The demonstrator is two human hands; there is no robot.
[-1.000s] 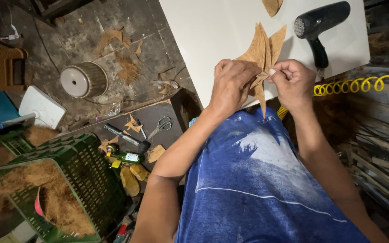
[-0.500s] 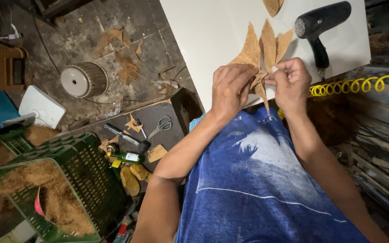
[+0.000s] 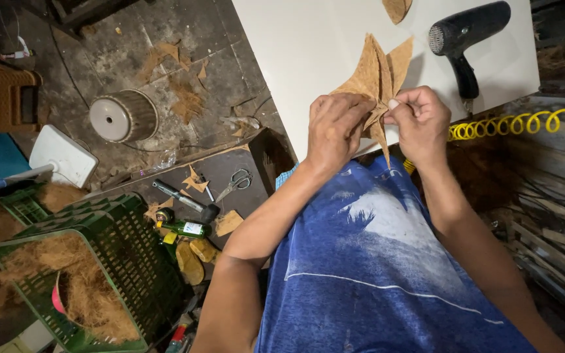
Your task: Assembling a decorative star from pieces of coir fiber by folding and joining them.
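Fingers of the left hand (image 3: 335, 131) and right hand (image 3: 420, 121) pinch the brown leaf-shaped pieces (image 3: 377, 72) at their gathered base, tips fanning up over the white table (image 3: 308, 52), one tail pointing down. Near the table's front edge, the black hair dryer (image 3: 462, 33) lies close right. Since a second ago the fan has spread slightly wider.

Blue printed T-shirt (image 3: 387, 274), bare forearms
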